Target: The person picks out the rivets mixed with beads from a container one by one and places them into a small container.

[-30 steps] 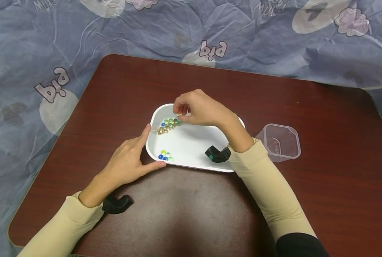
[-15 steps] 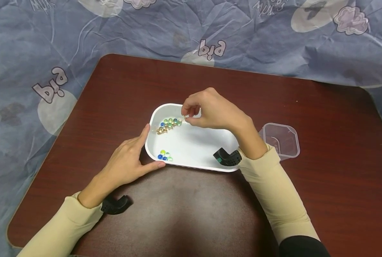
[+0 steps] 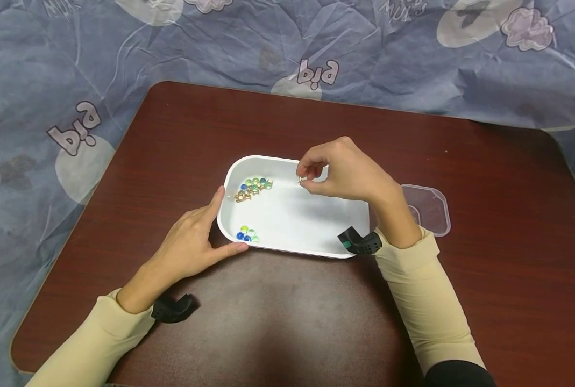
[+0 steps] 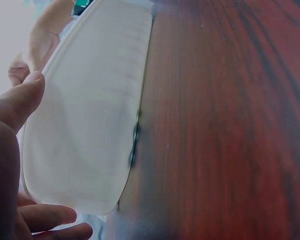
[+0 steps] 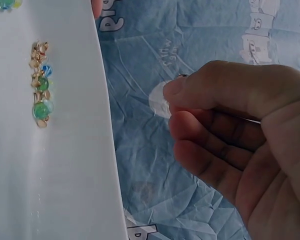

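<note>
My left hand (image 3: 185, 244) rests against the near left corner of a white tray (image 3: 311, 228). Its thumb lies at the front rim, and its other fingers reach along the left end, fairly straight. Over the tray's far side, my right hand (image 3: 350, 169) pinches a small gold push pin (image 3: 300, 179) between thumb and fingers; in the right wrist view, the thumb (image 5: 177, 89) largely hides it. A mixed row of gold push pins (image 3: 242, 197) and glass marbles (image 3: 255, 181) lies at the tray's far left. Several blue, green and yellow marbles (image 3: 247, 235) sit apart near its front left corner.
A clear plastic container (image 3: 430, 209) stands right of the tray, partly hidden by the right forearm. Everything rests on a dark reddish-brown table (image 3: 277, 312). Blue patterned cloth (image 3: 219, 43) hangs behind it.
My right hand has drawn back to the right, away from the mixed row, carrying the gold push pin over the tray. My left hand stays at the tray's corner.
</note>
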Demonstrator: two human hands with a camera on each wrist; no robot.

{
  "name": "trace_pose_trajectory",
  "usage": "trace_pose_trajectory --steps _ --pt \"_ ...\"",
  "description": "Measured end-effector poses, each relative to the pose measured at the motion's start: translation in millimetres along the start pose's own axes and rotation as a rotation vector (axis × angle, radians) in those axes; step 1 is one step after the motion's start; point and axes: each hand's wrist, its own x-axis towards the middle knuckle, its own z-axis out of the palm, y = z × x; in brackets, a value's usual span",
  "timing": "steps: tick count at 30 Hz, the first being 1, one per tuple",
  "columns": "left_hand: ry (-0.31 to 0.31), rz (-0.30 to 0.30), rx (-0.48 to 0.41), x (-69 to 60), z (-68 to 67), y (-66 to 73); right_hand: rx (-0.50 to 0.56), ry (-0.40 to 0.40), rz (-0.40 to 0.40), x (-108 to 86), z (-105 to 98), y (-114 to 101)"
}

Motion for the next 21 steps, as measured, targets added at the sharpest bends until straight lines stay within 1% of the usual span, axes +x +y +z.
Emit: trace_pose_trajectory --steps 9,16,21 --pt "-0.009 -0.011 -0.004 -0.3 -1.0 -0.7 -0.029 0.033 -0.025 -10.2 -9.9 7.7" --pt "-0.022 -0.029 -0.004 -0.9 -1.6 0.5 -0.049 0.049 0.010 -21.0 -19.1 13.7" --pt "-0.026 -0.031 -0.001 -0.3 -0.9 0.8 -0.080 0.066 -0.004 -28.4 -22.5 19.8"
